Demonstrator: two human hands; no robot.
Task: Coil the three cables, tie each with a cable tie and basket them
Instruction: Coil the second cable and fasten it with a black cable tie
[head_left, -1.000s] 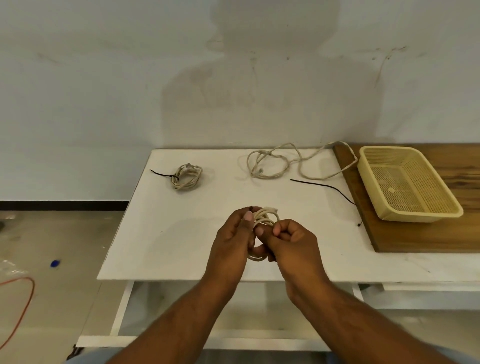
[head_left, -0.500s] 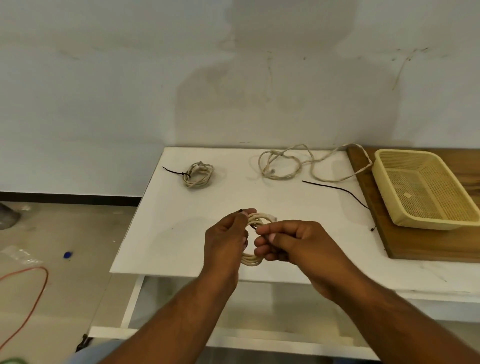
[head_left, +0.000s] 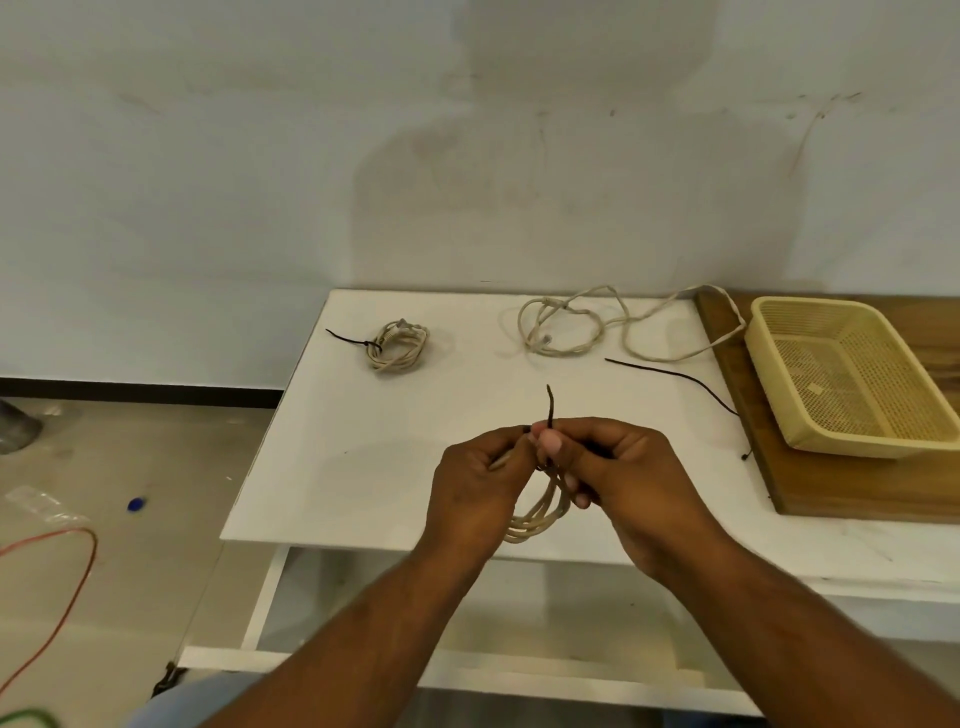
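Left hand (head_left: 478, 483) grips a coil (head_left: 535, 519), right hand (head_left: 623, 467) pinches its tie (head_left: 549, 405).
One bundle (head_left: 397, 345) tied, one cable (head_left: 571, 327) loose, basket (head_left: 872, 447) unfilled.

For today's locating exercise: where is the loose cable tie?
Head view, right of centre: the loose cable tie lies on the table between the uncoiled cable and wooden board.

Both bare forearms reach forward and converge, wrists level. Left hand (head_left: 475, 483): back turned outward, fingers curled inward, gripping the coiled cable (head_left: 535, 522). Right hand (head_left: 626, 475): knuckles uppermost, fingers curled under, thumb and forefinger pinching the cable tie (head_left: 549, 408), whose free end stands upright. The two hands touch at the fingertips.
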